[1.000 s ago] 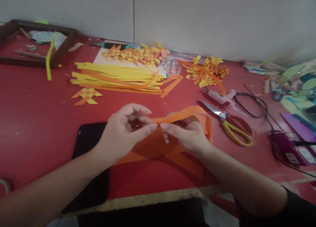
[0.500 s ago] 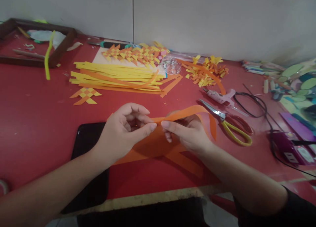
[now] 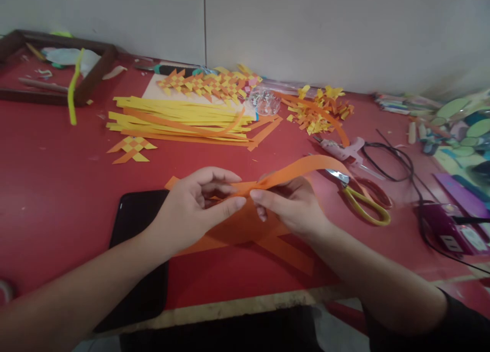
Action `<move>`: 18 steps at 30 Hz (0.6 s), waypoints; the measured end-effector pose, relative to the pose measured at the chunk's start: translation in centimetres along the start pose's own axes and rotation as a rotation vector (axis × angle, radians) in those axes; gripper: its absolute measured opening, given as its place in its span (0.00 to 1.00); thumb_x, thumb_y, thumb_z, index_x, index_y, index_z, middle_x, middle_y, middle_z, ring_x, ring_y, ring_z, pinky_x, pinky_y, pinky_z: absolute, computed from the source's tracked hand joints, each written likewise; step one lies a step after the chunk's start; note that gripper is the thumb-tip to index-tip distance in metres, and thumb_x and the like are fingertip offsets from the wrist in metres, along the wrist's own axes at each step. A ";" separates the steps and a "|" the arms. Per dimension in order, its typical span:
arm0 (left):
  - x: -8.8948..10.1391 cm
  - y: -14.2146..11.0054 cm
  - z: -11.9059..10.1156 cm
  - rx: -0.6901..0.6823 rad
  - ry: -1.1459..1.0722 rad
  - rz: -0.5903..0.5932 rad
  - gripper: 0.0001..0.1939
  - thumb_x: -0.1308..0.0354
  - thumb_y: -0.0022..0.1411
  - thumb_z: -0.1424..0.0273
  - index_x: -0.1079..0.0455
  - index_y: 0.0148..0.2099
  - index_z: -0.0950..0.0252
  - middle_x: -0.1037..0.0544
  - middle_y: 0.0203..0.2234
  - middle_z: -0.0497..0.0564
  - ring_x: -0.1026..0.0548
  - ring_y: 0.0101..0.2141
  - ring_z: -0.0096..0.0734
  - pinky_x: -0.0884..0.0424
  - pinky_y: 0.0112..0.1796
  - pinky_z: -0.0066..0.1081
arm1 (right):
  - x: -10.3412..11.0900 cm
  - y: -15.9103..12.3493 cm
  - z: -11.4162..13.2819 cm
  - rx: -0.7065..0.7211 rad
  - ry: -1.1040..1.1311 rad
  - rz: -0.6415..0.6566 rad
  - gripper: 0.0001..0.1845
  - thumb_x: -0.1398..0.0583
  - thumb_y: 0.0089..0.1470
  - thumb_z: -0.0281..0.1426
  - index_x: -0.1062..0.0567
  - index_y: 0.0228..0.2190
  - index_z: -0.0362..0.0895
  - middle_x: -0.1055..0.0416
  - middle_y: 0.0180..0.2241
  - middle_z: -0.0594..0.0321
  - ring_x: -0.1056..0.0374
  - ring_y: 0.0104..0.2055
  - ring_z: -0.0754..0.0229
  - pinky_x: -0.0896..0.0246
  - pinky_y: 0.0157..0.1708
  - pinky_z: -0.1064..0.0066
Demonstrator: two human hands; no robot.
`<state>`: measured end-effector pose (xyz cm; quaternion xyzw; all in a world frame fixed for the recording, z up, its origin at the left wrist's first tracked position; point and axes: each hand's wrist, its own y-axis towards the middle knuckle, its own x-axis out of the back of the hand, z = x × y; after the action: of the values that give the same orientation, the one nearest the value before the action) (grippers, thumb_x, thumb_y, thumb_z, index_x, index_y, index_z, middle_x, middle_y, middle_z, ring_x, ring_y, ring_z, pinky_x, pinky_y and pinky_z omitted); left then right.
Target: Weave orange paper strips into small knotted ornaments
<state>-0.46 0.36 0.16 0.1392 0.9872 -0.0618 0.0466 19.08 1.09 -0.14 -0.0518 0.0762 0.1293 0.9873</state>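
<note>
A long orange paper strip (image 3: 310,164) passes between my hands, its free end arching up and to the right. My right hand (image 3: 293,204) pinches the strip between thumb and fingers. My left hand (image 3: 199,204) curls around the strip's other part, thumb in front and fingers behind; its exact grip is partly hidden. Beneath both hands lie wider pieces of orange paper (image 3: 229,227) on the red table (image 3: 214,285). A black phone or tablet (image 3: 140,219) lies under my left wrist.
Yellow and orange strips (image 3: 179,117) lie ahead, beside a woven paper fish (image 3: 133,149). Behind are more woven pieces (image 3: 210,84) and a folded-scrap pile (image 3: 317,112). Scissors (image 3: 363,204), a pink glue gun (image 3: 340,148) and a purple box (image 3: 451,229) with cords sit right.
The strip's free end has swung up and farther right, now crossing over the scissors. My left fingers have moved slightly right, nearer to my right hand.
</note>
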 end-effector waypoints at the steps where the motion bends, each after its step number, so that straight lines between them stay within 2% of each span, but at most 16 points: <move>1: 0.0 0.0 0.0 0.012 0.016 0.019 0.14 0.31 0.55 0.69 0.29 0.43 0.64 0.22 0.31 0.47 0.24 0.35 0.25 0.28 0.37 0.23 | -0.1 -0.1 0.1 -0.013 -0.015 0.018 0.08 0.30 0.47 0.33 0.21 0.23 0.43 0.28 0.18 0.67 0.34 0.17 0.68 0.36 0.17 0.77; 5: -0.1 0.0 -0.2 -0.048 0.054 0.038 0.09 0.34 0.57 0.72 0.33 0.37 0.64 0.26 0.30 0.45 0.25 0.33 0.22 0.29 0.36 0.22 | -0.5 -0.3 0.2 -0.055 -0.010 0.052 0.07 0.30 0.46 0.32 0.21 0.23 0.43 0.28 0.19 0.67 0.34 0.18 0.69 0.36 0.17 0.78; 9: -0.1 0.0 -0.3 -0.027 0.048 0.000 0.12 0.36 0.58 0.75 0.40 0.35 0.63 0.29 0.29 0.42 0.27 0.31 0.20 0.31 0.32 0.19 | -0.4 -0.1 -0.1 -0.072 0.052 0.021 0.08 0.30 0.47 0.33 0.21 0.23 0.43 0.28 0.19 0.67 0.34 0.18 0.69 0.36 0.16 0.78; 12: -0.2 0.0 -0.3 -0.036 0.047 -0.030 0.13 0.36 0.57 0.76 0.41 0.35 0.63 0.30 0.29 0.42 0.28 0.31 0.19 0.32 0.31 0.18 | -0.2 0.1 -0.4 -0.054 0.083 -0.014 0.08 0.30 0.48 0.32 0.21 0.23 0.43 0.28 0.18 0.67 0.34 0.17 0.68 0.37 0.16 0.78; 18: -0.2 0.1 -0.2 -0.065 0.031 -0.016 0.12 0.37 0.57 0.77 0.40 0.34 0.64 0.31 0.28 0.41 0.30 0.30 0.18 0.33 0.31 0.18 | 0.2 0.3 -0.3 -0.057 0.092 -0.045 0.10 0.29 0.45 0.34 0.23 0.21 0.43 0.29 0.17 0.67 0.35 0.16 0.68 0.38 0.15 0.77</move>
<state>-0.24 0.42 0.37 0.1305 0.9904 -0.0277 0.0353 19.13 1.40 -0.48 -0.0875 0.1166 0.1069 0.9835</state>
